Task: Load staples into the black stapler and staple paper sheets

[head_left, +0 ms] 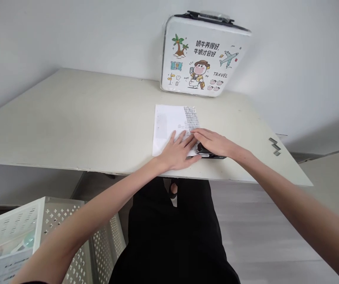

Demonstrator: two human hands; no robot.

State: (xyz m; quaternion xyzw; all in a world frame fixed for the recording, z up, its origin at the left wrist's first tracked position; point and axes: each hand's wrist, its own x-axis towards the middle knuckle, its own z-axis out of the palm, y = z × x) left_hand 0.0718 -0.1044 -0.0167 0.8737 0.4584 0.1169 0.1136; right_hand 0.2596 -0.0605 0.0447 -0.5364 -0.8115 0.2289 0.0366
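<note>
A white printed sheet of paper [165,122], with a grey brick-like pattern along its right side, lies near the front edge of the table. My left hand [176,154] rests flat on its lower right part, fingers spread and thumb pointing right. Beside it, my right hand [213,142] lies over the top of a black stapler [204,150], its fingertips reaching across to the left fingers. The stapler's front end meets the right edge of the paper. My right palm and fingers hide most of the stapler's upper side.
Against the wall stands a white cartoon-printed case [199,59] with a black handle. Several staple strips [275,146] lie at the right of the table [98,118]. A perforated white basket [43,221] holding various items is below, at the lower left.
</note>
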